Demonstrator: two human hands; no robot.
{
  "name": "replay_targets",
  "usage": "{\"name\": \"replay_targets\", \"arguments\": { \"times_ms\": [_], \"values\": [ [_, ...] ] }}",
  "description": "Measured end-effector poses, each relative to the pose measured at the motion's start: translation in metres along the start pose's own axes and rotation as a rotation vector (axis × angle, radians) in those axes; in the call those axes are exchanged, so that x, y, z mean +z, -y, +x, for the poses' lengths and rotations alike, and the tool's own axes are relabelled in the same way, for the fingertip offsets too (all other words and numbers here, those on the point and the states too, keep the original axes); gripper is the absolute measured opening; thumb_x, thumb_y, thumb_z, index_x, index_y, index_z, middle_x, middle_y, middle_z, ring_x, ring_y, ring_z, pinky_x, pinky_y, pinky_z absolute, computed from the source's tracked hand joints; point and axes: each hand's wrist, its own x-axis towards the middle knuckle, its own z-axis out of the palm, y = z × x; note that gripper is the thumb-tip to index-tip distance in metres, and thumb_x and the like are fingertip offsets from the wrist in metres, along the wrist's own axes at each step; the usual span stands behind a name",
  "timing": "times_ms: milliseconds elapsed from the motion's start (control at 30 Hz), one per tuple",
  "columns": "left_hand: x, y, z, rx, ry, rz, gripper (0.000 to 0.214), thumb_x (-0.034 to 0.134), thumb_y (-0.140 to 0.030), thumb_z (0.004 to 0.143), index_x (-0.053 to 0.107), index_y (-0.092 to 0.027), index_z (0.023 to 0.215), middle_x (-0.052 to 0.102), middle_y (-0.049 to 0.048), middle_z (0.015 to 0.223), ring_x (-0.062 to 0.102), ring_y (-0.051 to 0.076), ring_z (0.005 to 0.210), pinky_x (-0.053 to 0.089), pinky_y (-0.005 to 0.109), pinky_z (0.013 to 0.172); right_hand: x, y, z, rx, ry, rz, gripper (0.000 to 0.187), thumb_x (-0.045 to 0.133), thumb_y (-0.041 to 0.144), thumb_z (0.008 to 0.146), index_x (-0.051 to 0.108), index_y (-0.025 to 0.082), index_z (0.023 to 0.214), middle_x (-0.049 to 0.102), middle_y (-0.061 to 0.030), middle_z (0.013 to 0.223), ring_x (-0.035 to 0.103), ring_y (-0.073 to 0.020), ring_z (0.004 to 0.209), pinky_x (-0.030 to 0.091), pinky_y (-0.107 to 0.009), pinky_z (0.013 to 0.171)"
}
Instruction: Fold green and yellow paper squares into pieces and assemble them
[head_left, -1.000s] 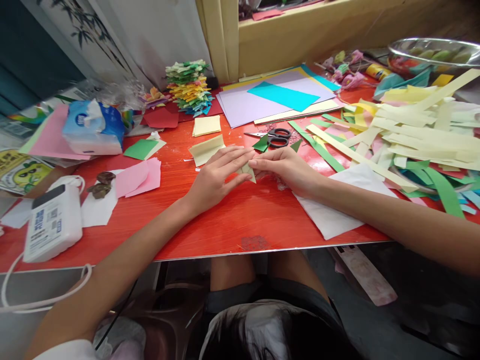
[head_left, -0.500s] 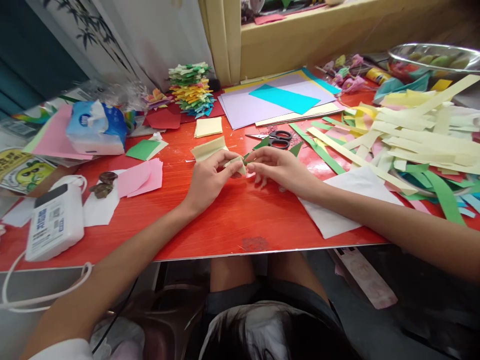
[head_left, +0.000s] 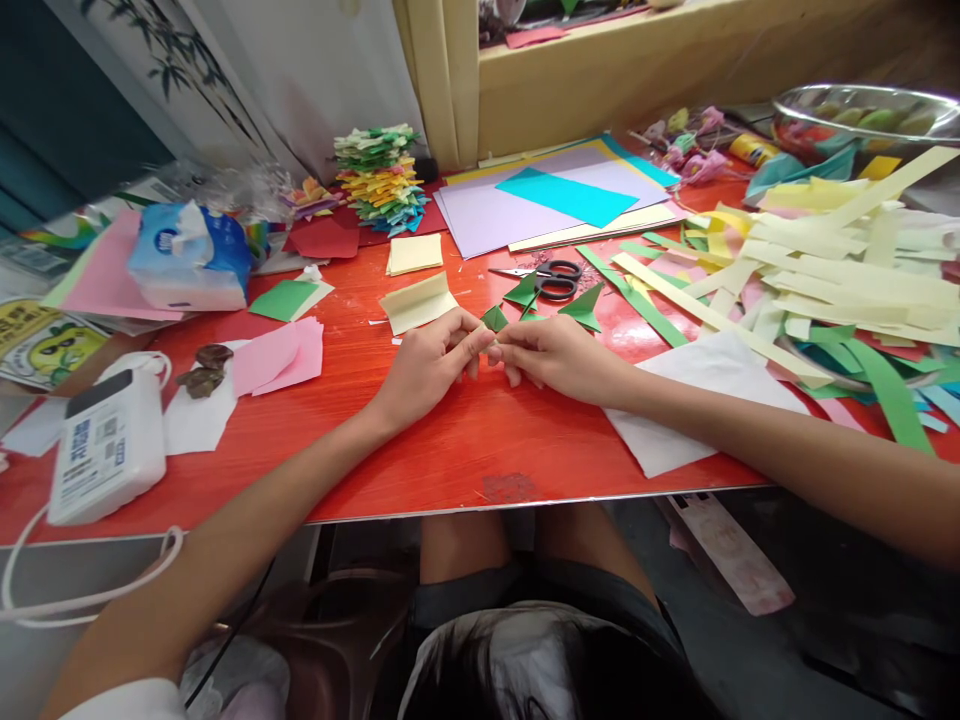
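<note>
My left hand [head_left: 429, 362] and my right hand [head_left: 562, 357] meet over the red table, their thumbs and fingertips pinched together. Between them is a small pale yellow paper piece [head_left: 489, 336], mostly covered by the fingers. Just behind the hands lie green folded paper pieces [head_left: 585, 306], pointed in shape. Black-handled scissors [head_left: 556, 281] rest beyond these, blades toward the left. A creased pale yellow sheet [head_left: 417, 303] lies behind my left hand, and farther back is a stack of pale yellow squares [head_left: 415, 255].
Yellow and green paper strips [head_left: 840, 260] heap up at the right, near a metal bowl [head_left: 870, 95]. A white tissue [head_left: 694, 415] lies under my right forearm. At left are pink papers [head_left: 279, 357], a white power box [head_left: 109, 445] and a tissue pack [head_left: 191, 260].
My hands have closed together around the pale yellow paper, now mostly hidden. My right hand has shifted slightly down, uncovering more of the green folded pieces.
</note>
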Motion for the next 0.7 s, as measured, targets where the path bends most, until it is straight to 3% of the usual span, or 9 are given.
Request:
{"name": "replay_targets", "arguments": {
  "times_ms": [167, 367, 500, 700],
  "values": [
    [-0.001, 0.002, 0.002, 0.000, 0.046, -0.046, 0.025, 0.045, -0.039, 0.083, 0.055, -0.017, 0.085, 0.052, -0.0032, 0.056, 0.046, 0.006, 0.045, 0.038, 0.019, 0.048, -0.002, 0.000, 0.000, 0.030, 0.010, 0.092, 0.028, 0.037, 0.035, 0.088, 0.052, 0.015, 0.075, 0.057, 0.0002, 0.060, 0.044, -0.0062, 0.042, 0.031, -0.021, 0.046],
    [-0.003, 0.006, 0.004, -0.040, 0.034, -0.118, 0.027, 0.044, -0.038, 0.083, 0.056, -0.016, 0.091, 0.055, -0.0013, 0.059, 0.046, 0.006, 0.044, 0.038, 0.019, 0.047, 0.000, -0.001, 0.002, -0.030, -0.050, -0.112, 0.022, 0.049, 0.032, 0.082, 0.049, 0.016, 0.068, 0.053, 0.0016, 0.059, 0.043, -0.0072, 0.049, 0.028, -0.022, 0.049],
    [-0.002, 0.008, 0.004, -0.026, 0.067, -0.182, 0.029, 0.043, -0.034, 0.084, 0.054, -0.017, 0.106, 0.058, 0.0019, 0.074, 0.047, 0.006, 0.048, 0.041, 0.021, 0.051, 0.001, -0.002, 0.003, 0.000, -0.049, -0.091, 0.023, 0.042, 0.032, 0.086, 0.051, 0.016, 0.073, 0.055, 0.0010, 0.060, 0.044, -0.0075, 0.050, 0.029, -0.022, 0.050],
    [-0.003, 0.014, 0.003, 0.005, 0.112, -0.192, 0.039, 0.042, -0.022, 0.084, 0.044, -0.023, 0.123, 0.057, 0.0001, 0.076, 0.048, 0.006, 0.052, 0.043, 0.022, 0.057, -0.001, -0.002, 0.003, 0.024, -0.037, -0.049, 0.026, 0.038, 0.033, 0.088, 0.050, 0.016, 0.074, 0.055, 0.0006, 0.061, 0.044, -0.0070, 0.049, 0.029, -0.021, 0.050]
  ]
}}
